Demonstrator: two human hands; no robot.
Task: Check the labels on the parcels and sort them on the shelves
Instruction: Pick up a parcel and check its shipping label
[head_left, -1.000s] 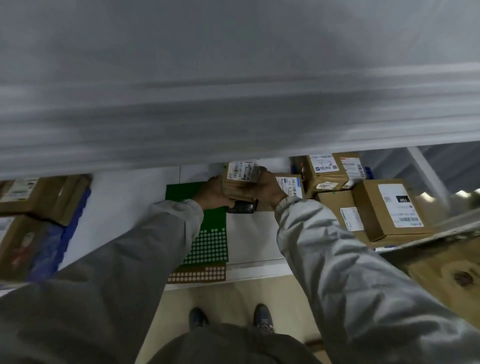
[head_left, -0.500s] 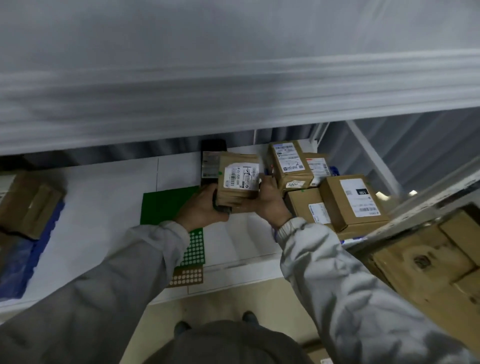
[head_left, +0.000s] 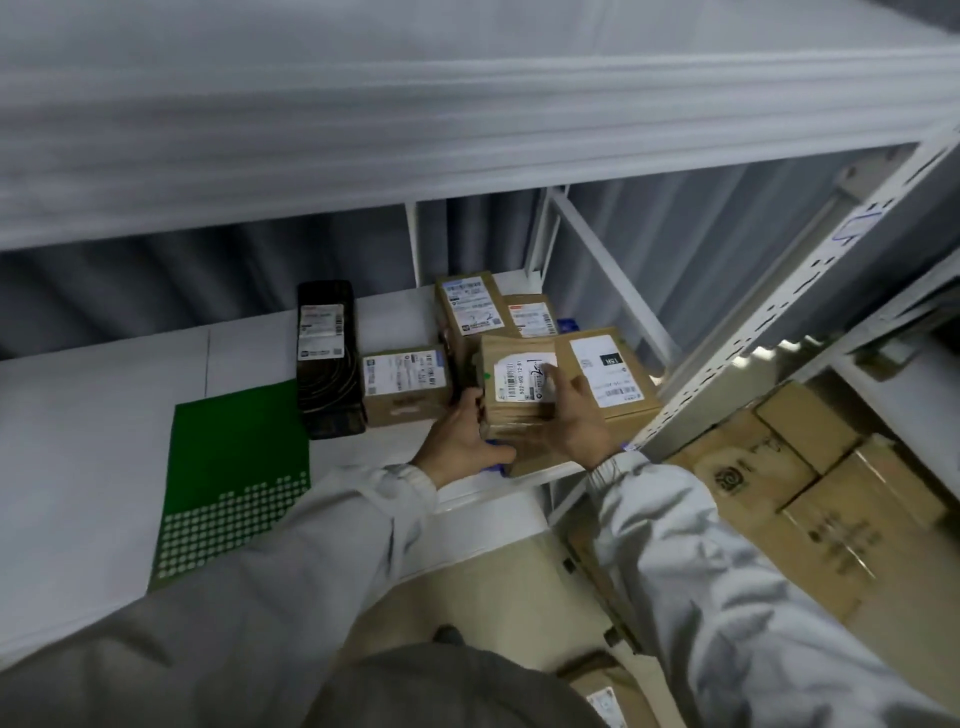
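Both my hands hold a small brown parcel (head_left: 511, 402) with a white barcode label facing up, over the right part of the white shelf (head_left: 104, 415). My left hand (head_left: 465, 441) grips its left and lower side. My right hand (head_left: 574, 415) clasps its right side, fingers resting on the label. The parcel sits on top of another brown box whose edge shows below it, against a larger brown box with a white label (head_left: 608, 379). Behind stand two more labelled boxes (head_left: 470, 312) (head_left: 530, 317).
A black labelled package (head_left: 327, 364) and a small brown box (head_left: 405, 384) stand left of my hands. A green dotted sheet (head_left: 234, 478) lies on the shelf. A perforated upright (head_left: 779, 322) borders the right. Stacked cartons (head_left: 810, 493) fill the neighbouring bay. An upper shelf (head_left: 467, 130) overhangs.
My hands carried the parcel to the right, from over the green sheet to the cluster of boxes by the upright. The black package and small brown box now show on the shelf.
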